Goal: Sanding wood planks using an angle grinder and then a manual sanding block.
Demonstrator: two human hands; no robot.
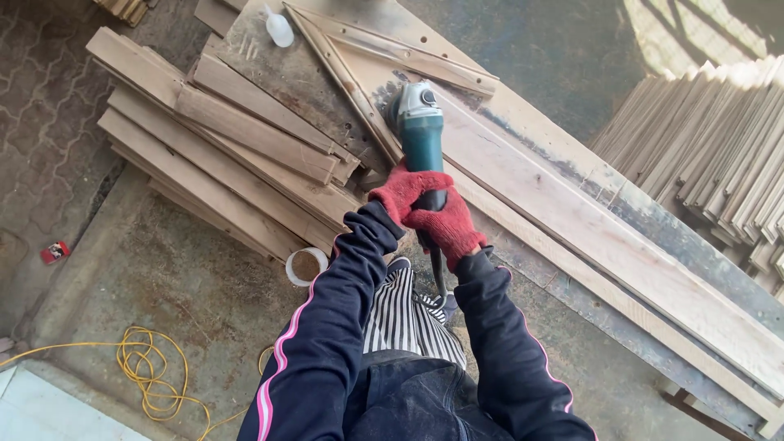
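Both my hands wear red gloves and grip a teal angle grinder [420,126]. My left hand [402,190] wraps the grinder's body near its middle. My right hand [449,229] closes around the rear of the handle, where a dark cord hangs down. The grinder's grey head rests on the end of a long pale wooden plank [588,237] that runs away to the lower right. A thin wooden strip [343,77] lies just left of the grinder's head.
A pile of rough planks [220,155] lies to the left. A small white bottle [278,28] sits on a board at the top. A tape roll [305,266] and coiled yellow cable [147,371] are on the floor. Stacked slats [719,147] stand on the right.
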